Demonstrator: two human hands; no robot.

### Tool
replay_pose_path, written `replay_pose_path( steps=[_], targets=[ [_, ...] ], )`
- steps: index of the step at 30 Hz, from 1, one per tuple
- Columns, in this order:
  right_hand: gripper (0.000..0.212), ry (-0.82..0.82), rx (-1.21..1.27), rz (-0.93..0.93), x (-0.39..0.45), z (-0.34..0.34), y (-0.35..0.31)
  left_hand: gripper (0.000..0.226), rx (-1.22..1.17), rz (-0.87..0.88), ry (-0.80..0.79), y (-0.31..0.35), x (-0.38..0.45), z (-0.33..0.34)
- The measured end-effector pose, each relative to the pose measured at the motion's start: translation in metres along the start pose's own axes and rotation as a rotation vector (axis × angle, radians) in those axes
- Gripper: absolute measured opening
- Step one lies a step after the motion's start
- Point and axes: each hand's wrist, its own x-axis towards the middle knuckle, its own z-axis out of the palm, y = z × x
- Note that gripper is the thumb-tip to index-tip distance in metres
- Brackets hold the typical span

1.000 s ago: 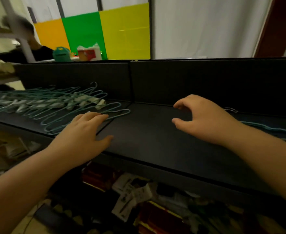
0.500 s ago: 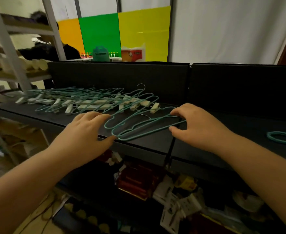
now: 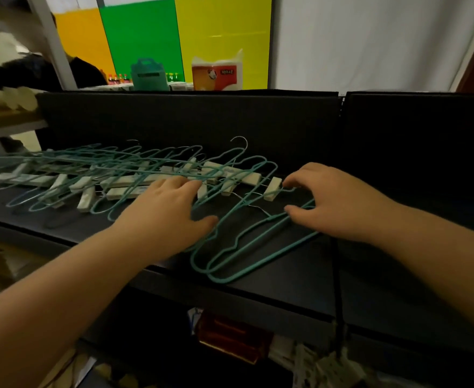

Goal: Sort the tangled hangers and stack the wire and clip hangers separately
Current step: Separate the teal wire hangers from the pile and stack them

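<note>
Here, left hand (image 3: 165, 217) and right hand (image 3: 333, 200) on teal wire hangers (image 3: 230, 247), black shelf (image 3: 286, 289)

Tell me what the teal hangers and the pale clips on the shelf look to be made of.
Teal hangers: thin bent wire, apparently metal under a matte teal coating; one bare silvery hook shows.
Pale clips: blocky, cream-coloured, dull finish; plastic or wood, too blurred to settle.
Shelf: flat, matte black; material unclear.

2 hands: left hand (image 3: 165, 219), right hand (image 3: 333, 202). Wire hangers (image 3: 231, 249): 2 teal ones clear at front; tangled pile (image 3: 95, 175) behind, uncountable. Pale clips (image 3: 272, 189): roughly 10 visible.
</note>
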Motion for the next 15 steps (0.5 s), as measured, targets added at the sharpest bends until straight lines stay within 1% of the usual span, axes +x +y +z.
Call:
replay_pose_path(
  steps=[4,6,9,11,14,15],
  targets=[
    [0.046,-0.021,0.015,0.051,0.017,0.010,-0.010,0.077,0.000,-0.027,-0.006,-0.017,0.038,0.003],
    [0.048,-0.006,0.006,0.068,0.025,0.015,-0.017,0.075,0.056,-0.008,0.017,-0.030,0.056,0.008],
    [0.047,0.025,0.009,0.104,0.037,0.023,-0.030,0.077,0.162,0.043,0.028,-0.051,0.077,0.014],
    [0.046,0.033,0.017,0.137,0.043,0.030,-0.040,0.083,0.168,0.075,-0.027,-0.068,0.087,0.014],
    [0.047,0.046,0.020,0.172,0.047,0.038,-0.055,0.099,0.017,0.129,-0.201,-0.100,0.099,0.007],
    [0.047,0.054,0.016,0.181,0.048,0.040,-0.060,0.099,-0.026,0.142,-0.247,-0.112,0.103,0.003]
  ],
)
